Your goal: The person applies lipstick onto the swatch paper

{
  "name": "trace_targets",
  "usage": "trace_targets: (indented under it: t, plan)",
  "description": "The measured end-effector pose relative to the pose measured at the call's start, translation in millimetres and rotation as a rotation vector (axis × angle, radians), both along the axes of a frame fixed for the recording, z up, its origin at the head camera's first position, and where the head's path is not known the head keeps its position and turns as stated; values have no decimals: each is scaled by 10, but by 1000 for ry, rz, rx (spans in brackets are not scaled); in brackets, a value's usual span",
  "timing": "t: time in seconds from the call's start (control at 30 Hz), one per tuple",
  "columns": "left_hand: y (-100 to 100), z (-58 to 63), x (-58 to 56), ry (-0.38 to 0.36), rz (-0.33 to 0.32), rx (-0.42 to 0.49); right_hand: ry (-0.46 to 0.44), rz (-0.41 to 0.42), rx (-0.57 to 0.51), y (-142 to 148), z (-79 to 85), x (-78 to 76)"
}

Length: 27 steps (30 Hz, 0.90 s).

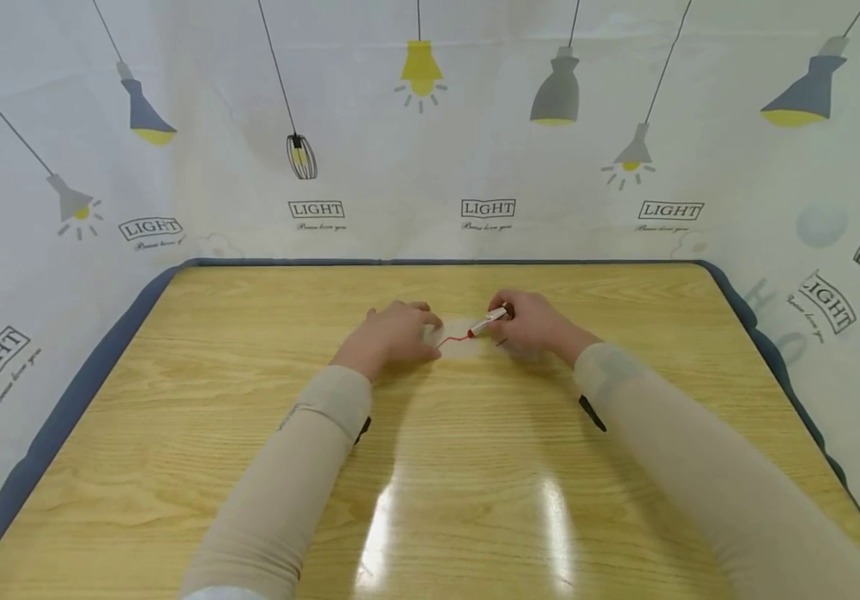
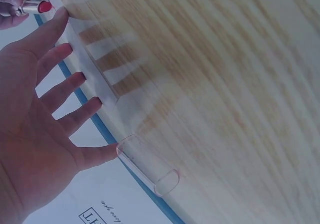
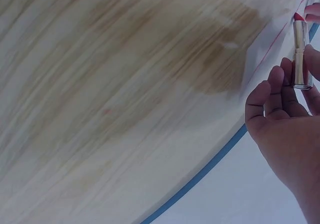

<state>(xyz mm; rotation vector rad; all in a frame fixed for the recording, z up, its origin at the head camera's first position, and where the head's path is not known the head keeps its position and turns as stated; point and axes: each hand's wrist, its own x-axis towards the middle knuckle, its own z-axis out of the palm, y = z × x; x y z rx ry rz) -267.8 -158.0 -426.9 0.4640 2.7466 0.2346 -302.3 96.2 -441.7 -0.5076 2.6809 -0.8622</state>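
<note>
My right hand (image 1: pixel 535 323) pinches a lipstick (image 1: pixel 488 321) between thumb and fingers. Its red tip is down at a small white sheet of paper (image 1: pixel 463 325), at the end of a wavy red line (image 1: pixel 454 338). In the right wrist view the lipstick (image 3: pixel 300 49) shows a shiny gold and clear case. My left hand (image 1: pixel 396 333) rests at the paper's left side with fingers spread, fingertips along the sheet's edge. Next to its little finger lies a clear cap (image 2: pixel 145 164) on its side, seen in the left wrist view.
The wood-grain table (image 1: pixel 460 458) has a dark blue edge (image 1: pixel 437 262) along the back and sides. Beyond stands a white curtain (image 1: pixel 370 100) printed with hanging lamps. A small red mark (image 3: pixel 107 111) shows on the table in the right wrist view.
</note>
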Motion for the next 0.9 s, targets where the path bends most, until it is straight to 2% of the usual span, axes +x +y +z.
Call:
trace_targets:
  t: [0.13, 0.4, 0.73, 0.9]
  plan:
    - [8, 13, 9, -2, 1, -1, -11, -13, 0, 90, 6, -20]
    - [53, -22, -8, 47, -5, -14, -8, -51, -92, 230, 51, -93]
    - [112, -60, -25, 45, -13, 2, 3, -54, -76, 249, 103, -102]
    - [113, -57, -23, 70, -8, 17, 2, -53, -77, 223, 120, -96]
